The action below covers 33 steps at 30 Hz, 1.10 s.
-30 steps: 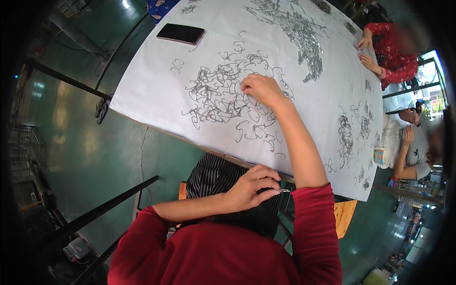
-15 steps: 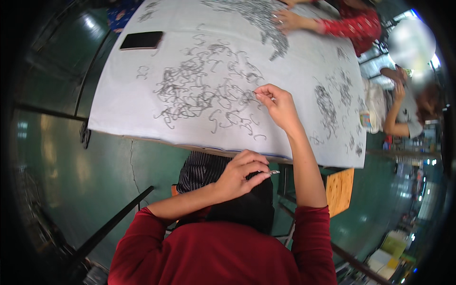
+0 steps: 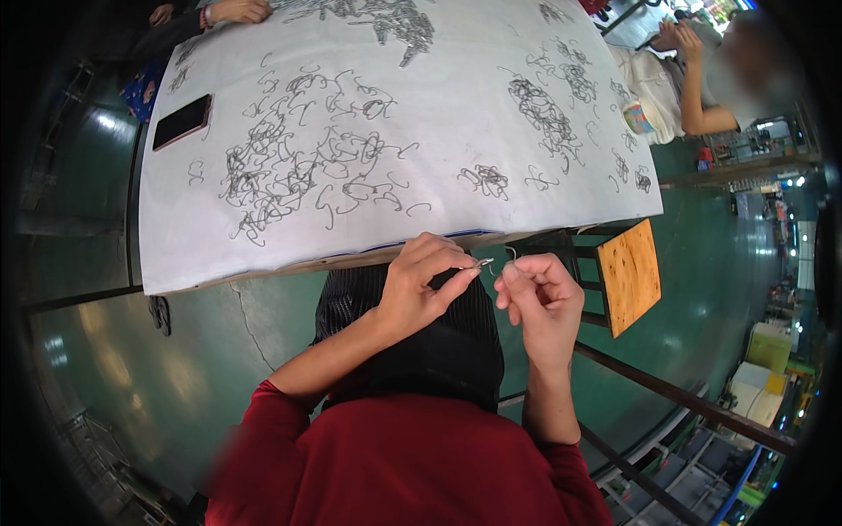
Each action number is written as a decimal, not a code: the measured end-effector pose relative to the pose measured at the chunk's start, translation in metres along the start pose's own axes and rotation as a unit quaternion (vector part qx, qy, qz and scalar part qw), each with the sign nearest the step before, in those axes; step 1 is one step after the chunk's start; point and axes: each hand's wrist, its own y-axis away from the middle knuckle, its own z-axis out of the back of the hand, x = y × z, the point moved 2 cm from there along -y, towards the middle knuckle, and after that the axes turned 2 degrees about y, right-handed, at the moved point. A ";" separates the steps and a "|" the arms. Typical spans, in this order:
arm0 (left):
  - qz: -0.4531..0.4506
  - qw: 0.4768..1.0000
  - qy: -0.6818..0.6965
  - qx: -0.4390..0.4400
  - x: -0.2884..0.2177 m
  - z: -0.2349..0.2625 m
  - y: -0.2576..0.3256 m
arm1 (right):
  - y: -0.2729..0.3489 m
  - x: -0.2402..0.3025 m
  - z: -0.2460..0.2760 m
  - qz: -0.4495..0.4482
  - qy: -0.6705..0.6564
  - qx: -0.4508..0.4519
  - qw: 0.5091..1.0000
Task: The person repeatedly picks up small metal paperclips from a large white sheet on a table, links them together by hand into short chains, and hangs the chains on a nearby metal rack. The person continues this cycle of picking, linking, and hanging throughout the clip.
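Observation:
My left hand point(image 3: 423, 285) is closed in front of the table's near edge, pinching a small shiny metal tool point(image 3: 485, 262) whose exact kind is too small to make out. Close to its right, my right hand point(image 3: 545, 302) pinches a thin curved wire piece point(image 3: 510, 252) between thumb and fingertips. The wire piece is right beside the tool's tip; I cannot tell whether they touch. Beyond my hands, a wide loose heap of dark curved wire pieces point(image 3: 303, 167) covers the left part of the white table point(image 3: 438, 131). A smaller clump of wire pieces point(image 3: 485, 181) lies near the edge.
A dark phone point(image 3: 182, 123) lies at the table's left. More wire pieces point(image 3: 544, 114) are scattered at the right, and a dense pile point(image 3: 403, 31) sits at the far side. A co-worker's hand point(image 3: 239, 10) rests at the far left. A wooden stool point(image 3: 630, 276) stands right.
My right hand has come back from the heap toward my left hand, with a wire piece in its fingers. The view has shifted right; the left hand still holds the tool.

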 end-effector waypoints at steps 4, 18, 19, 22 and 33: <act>-0.020 0.999 -0.020 0.018 -0.005 -0.010 -0.004 | 0.003 -0.002 0.002 0.015 -0.016 -0.047 0.999; -0.110 0.990 -0.058 0.071 0.038 -0.080 -0.109 | 0.059 0.115 0.083 0.230 -0.018 -0.238 0.943; -0.130 0.983 -0.073 0.109 0.042 -0.094 -0.112 | 0.069 0.128 0.093 0.269 0.010 -0.269 0.925; -0.195 0.949 -0.130 0.208 0.056 -0.138 -0.106 | 0.108 0.170 0.114 0.362 0.086 -0.335 0.865; -0.361 0.784 -0.375 0.337 0.125 -0.190 -0.071 | 0.320 0.259 0.176 0.345 0.232 -0.588 0.694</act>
